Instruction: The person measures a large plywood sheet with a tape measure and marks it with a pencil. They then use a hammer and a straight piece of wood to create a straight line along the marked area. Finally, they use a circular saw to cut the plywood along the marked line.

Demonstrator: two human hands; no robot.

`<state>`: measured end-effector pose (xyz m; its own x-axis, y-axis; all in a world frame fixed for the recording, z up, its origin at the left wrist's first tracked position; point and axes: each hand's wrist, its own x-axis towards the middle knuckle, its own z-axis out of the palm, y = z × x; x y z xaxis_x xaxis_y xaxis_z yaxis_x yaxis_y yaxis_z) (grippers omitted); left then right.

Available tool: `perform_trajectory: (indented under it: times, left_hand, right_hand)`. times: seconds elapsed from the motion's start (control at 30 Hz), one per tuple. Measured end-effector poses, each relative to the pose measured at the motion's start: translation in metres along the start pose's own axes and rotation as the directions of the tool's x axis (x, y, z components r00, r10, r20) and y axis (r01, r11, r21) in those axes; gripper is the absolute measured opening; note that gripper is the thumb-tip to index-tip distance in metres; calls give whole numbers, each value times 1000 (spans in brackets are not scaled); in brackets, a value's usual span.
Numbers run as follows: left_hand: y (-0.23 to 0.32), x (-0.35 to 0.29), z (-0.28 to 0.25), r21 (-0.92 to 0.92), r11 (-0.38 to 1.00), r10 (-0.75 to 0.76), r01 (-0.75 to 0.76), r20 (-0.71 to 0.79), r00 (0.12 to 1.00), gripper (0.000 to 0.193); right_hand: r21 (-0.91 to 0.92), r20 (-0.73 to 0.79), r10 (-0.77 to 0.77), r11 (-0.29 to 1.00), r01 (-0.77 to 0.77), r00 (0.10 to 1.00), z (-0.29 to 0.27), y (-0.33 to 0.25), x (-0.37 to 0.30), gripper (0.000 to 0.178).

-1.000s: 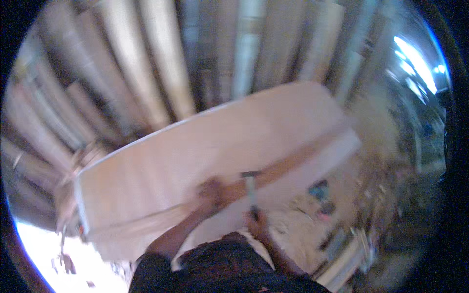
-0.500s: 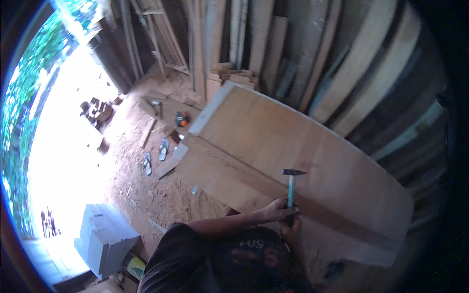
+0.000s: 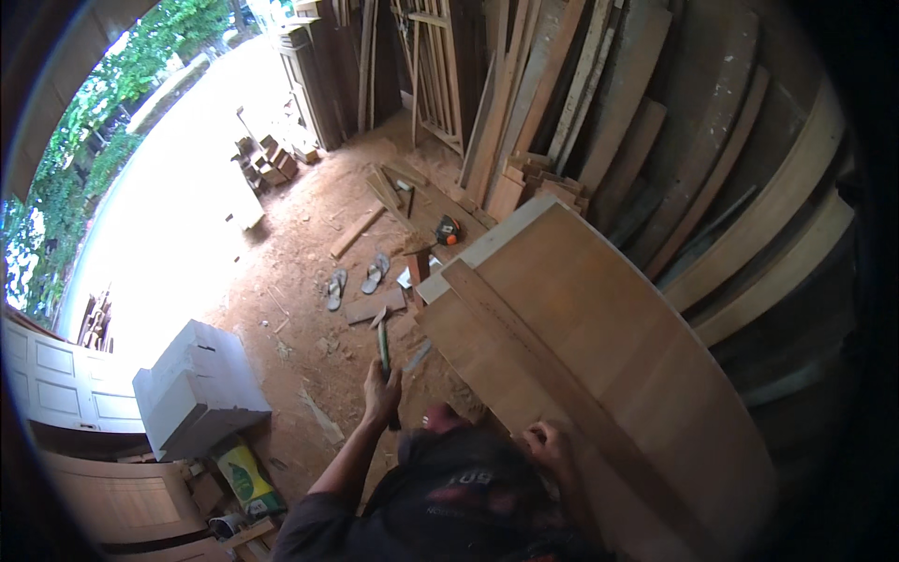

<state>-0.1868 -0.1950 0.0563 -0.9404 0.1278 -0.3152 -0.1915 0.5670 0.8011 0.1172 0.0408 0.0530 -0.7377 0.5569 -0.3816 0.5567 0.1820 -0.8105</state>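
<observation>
While the tan, curve-edged wooden panel (image 3: pixel 613 295) lies at two o'clock, the green-handled metal hammer (image 3: pixel 383 347) is gripped at eleven by the left hand (image 3: pixel 381 393), seemingly for clearance; right hand (image 3: pixel 549 442) curled, hold unclear.

Sunlit, debris-strewn brown floor (image 3: pixel 300 245)

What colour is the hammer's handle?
The hammer handle is green above the left hand, dark below; head view.

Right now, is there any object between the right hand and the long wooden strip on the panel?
Nothing visible stands between them: only bare panel shows between the right hand and the long wooden strip. The hammer is away to the left, in the left hand.
</observation>
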Motion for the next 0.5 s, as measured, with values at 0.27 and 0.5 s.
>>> perform_trajectory:
  times: [0.27, 0.5]
  left_hand:
    - [-8, 22, -41, 186, 981, 54, -45, -44, 998, 42]
    - [86, 219, -35, 339, 815, 389, -469, 279, 878, 44]
  right_hand:
    - [223, -129, 213, 958, -181, 969, 14, 45, 13, 37]
    - [-451, -255, 103, 867, -213, 961, 26, 82, 18, 44]
